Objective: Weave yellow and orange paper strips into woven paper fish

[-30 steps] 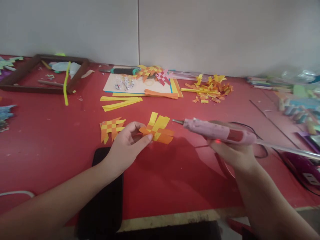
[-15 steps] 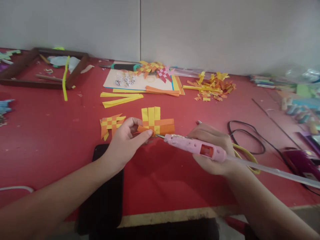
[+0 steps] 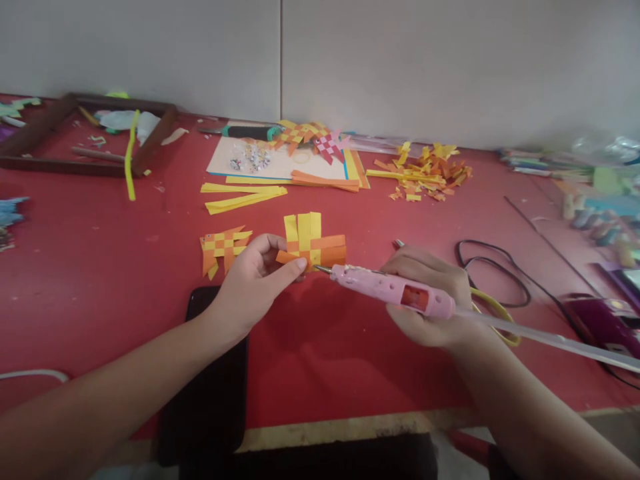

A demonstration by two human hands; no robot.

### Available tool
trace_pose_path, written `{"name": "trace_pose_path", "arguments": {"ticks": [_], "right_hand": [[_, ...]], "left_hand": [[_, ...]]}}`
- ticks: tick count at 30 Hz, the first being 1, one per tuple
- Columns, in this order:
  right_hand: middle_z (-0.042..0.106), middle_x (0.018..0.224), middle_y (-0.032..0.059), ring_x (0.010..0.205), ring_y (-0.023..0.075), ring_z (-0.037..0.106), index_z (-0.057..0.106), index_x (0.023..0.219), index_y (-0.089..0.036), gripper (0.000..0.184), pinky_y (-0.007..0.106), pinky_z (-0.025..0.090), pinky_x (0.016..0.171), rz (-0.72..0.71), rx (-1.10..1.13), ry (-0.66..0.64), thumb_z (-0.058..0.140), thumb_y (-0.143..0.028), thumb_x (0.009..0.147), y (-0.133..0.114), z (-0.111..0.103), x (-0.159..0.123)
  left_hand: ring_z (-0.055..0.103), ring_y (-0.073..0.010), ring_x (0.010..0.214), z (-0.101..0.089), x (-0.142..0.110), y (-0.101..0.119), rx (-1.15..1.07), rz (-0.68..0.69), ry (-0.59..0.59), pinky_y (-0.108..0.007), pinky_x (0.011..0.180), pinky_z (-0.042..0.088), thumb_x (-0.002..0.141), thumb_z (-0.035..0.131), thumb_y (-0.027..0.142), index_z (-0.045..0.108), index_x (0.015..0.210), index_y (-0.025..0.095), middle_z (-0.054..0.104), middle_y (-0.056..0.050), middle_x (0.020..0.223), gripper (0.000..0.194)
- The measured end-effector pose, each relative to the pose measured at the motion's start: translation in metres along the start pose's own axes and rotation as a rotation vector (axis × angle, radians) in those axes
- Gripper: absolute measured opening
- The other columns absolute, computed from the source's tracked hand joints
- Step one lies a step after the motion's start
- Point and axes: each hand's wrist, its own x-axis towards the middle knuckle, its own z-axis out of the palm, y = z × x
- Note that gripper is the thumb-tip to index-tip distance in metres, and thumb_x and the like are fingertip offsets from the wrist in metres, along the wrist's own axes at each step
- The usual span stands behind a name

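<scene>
Between thumb and fingers, my left hand [image 3: 260,280] pinches a piece of woven yellow and orange paper strips [image 3: 315,241]. Its yellow ends point away from me and its orange ends stick out to the right. My right hand [image 3: 430,293] is closed around a pink hot glue gun [image 3: 393,288] with a long clear glue stick [image 3: 550,338] coming out of its back. The metal nozzle is at the lower edge of the weave, near my left thumb; whether it touches cannot be made out. A finished woven paper fish [image 3: 224,247] lies just left of my left hand.
A black phone [image 3: 210,387] lies under my left forearm. Yellow strips [image 3: 245,197], a sheet with small googly eyes [image 3: 285,163] and a heap of orange and yellow scraps [image 3: 435,175] lie behind. A brown frame [image 3: 65,167] stands left; a black cord [image 3: 493,263] loops right.
The glue gun has shifted very slightly to the right, and the woven piece has turned a little in my left hand. Both hands keep their hold.
</scene>
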Motion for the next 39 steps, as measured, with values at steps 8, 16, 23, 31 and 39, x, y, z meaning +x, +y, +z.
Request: {"name": "trace_pose_path", "arguments": {"ticks": [8, 16, 23, 31, 39], "right_hand": [[0.057, 0.063, 0.0017, 0.057, 0.0174, 0.051, 0.052, 0.075, -0.023, 0.008, 0.034, 0.04, 0.053, 0.008, -0.008, 0.004, 0.053, -0.015, 0.077, 0.0, 0.0, -0.001], [0.055, 0.062, 0.0006, 0.055, 0.0163, 0.048, 0.052, 0.074, -0.022, 0.008, 0.034, 0.04, 0.054, 0.015, 0.011, 0.005, 0.053, -0.017, 0.079, 0.001, 0.0, -0.002], [0.061, 0.065, 0.0013, 0.056, 0.0156, 0.052, 0.058, 0.079, -0.021, 0.006, 0.034, 0.046, 0.059, 0.054, -0.021, -0.01, 0.053, -0.02, 0.081, -0.004, -0.001, 0.0], [0.065, 0.064, 0.0013, 0.052, 0.0154, 0.054, 0.065, 0.085, -0.022, 0.011, 0.029, 0.037, 0.053, 0.343, -0.314, 0.189, 0.058, -0.024, 0.077, 0.025, -0.004, -0.013], [0.069, 0.107, 0.0194, 0.096, 0.0382, 0.063, 0.059, 0.127, -0.018, 0.052, 0.051, 0.043, 0.08, 0.595, -0.656, -0.203, 0.055, -0.018, 0.075, 0.066, -0.002, -0.028]], "left_hand": [[0.067, -0.0105, 0.076, -0.001, -0.001, 0.0, 0.007, -0.011, -0.01, -0.023, 0.07, 0.055, 0.078, 0.079, 0.024, 0.054, 0.09, 0.02, 0.07, 0.002, 0.09, 0.029], [0.067, -0.0091, 0.076, -0.002, -0.001, -0.001, 0.012, -0.006, -0.02, -0.021, 0.069, 0.055, 0.078, 0.079, 0.024, 0.054, 0.09, 0.02, 0.07, 0.003, 0.088, 0.029], [0.068, -0.0071, 0.071, -0.001, -0.002, 0.002, 0.015, -0.015, -0.017, -0.017, 0.066, 0.055, 0.077, 0.081, 0.022, 0.053, 0.087, 0.019, 0.07, 0.004, 0.081, 0.03], [0.072, -0.0091, 0.066, -0.001, -0.001, 0.004, -0.013, -0.025, -0.052, -0.021, 0.068, 0.062, 0.077, 0.084, 0.027, 0.058, 0.099, 0.019, 0.074, 0.003, 0.084, 0.035], [0.075, -0.0119, 0.085, -0.004, -0.001, 0.002, -0.029, 0.022, -0.141, -0.02, 0.081, 0.061, 0.081, 0.081, 0.023, 0.067, 0.101, 0.018, 0.078, -0.001, 0.092, 0.025]]}}
